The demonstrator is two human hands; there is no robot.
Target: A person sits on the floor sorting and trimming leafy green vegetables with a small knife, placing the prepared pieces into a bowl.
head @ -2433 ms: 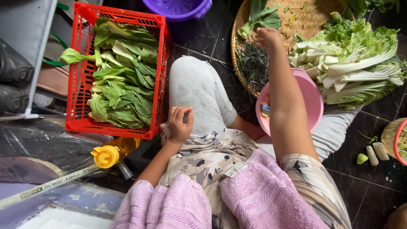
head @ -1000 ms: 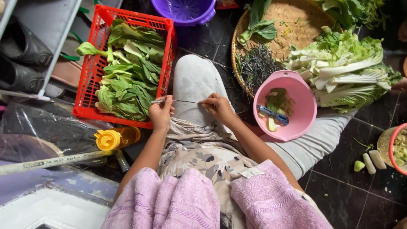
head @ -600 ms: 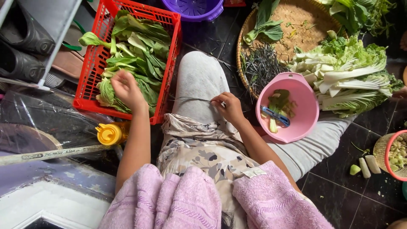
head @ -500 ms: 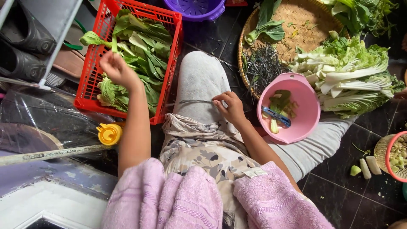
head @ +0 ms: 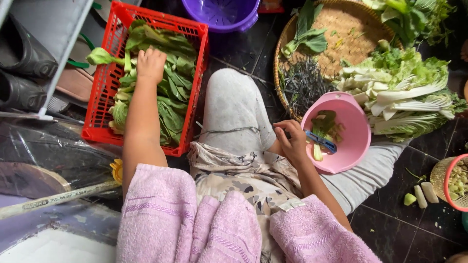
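Note:
My left hand (head: 150, 65) reaches into the red plastic crate (head: 100, 117) and closes on the leafy greens (head: 171, 92) piled there. My right hand (head: 291, 141) rests by my knee, pinching one end of a thin dark string (head: 229, 130) that lies across my grey-clad thigh. Just right of that hand a pink bowl (head: 351, 146) holds green trimmings and a blue-handled tool (head: 321, 141).
A round woven tray (head: 356, 36) carries a bundle of dark strings (head: 304, 85), loose leaves and a heap of pale-stemmed greens (head: 404, 95). A purple basket (head: 222, 12) stands beyond the crate. Black boots (head: 24, 68) sit on a shelf at left. Cut stem pieces (head: 421, 192) lie on the dark tiles.
My left hand let go of the string at my knee and moved up-left into the red crate onto the greens. My right hand stayed near the knee holding the string.

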